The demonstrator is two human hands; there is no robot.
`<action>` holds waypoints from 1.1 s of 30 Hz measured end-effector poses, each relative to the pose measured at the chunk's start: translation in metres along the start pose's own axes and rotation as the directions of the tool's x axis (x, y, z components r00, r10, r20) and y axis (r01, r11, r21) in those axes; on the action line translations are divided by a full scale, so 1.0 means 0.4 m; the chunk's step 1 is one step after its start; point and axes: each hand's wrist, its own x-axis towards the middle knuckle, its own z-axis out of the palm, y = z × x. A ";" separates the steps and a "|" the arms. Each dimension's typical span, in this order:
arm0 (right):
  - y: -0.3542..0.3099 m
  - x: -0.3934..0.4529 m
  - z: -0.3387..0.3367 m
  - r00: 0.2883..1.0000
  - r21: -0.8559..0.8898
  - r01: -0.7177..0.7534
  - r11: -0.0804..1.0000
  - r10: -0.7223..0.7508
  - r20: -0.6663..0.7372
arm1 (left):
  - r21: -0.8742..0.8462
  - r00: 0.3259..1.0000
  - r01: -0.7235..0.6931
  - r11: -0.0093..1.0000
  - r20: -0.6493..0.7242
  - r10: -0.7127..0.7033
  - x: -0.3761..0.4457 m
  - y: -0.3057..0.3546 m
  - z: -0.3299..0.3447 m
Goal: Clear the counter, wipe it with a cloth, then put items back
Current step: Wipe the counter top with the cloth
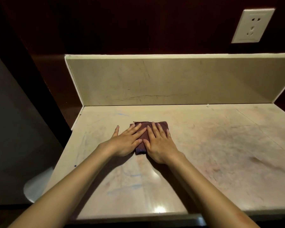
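A folded dark maroon cloth (148,137) is seen lying on the pale, scuffed stone counter (220,145), toward its left half and nearer the back than the front edge. The cloth is pressed flat by both hands. The left hand (128,142) is laid on its left part with the fingers straight and slightly spread, pointing toward one o'clock; the little finger is set off the cloth, on the bare counter at the ten o'clock side. The right hand (160,145) is laid on the right part, fingers straight and close together, pointing toward eleven o'clock. The two thumbs are brought nearly together over the near part of the cloth. Faint blue marks and reddish smudges are seen on the counter surface. A beige upstand (171,79) is fixed along the back edge, at twelve o'clock from the cloth. A white wall socket (252,25) is mounted on the dark red wall at two o'clock.
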 end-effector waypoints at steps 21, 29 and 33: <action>-0.051 0.293 -0.036 0.996 -0.029 -0.094 0.995 0.094 0.003 | -0.005 0.998 -0.036 0.999 -0.054 0.036 0.214 -0.202 -0.089; -0.062 0.230 -0.025 0.998 -0.027 -0.065 0.997 0.065 -0.007 | -0.008 0.999 -0.016 1.000 -0.048 0.015 0.162 -0.180 -0.071; -0.079 0.160 -0.009 0.999 -0.022 -0.035 0.999 0.035 -0.007 | -0.015 0.998 -0.009 1.000 -0.070 0.008 0.093 -0.160 -0.036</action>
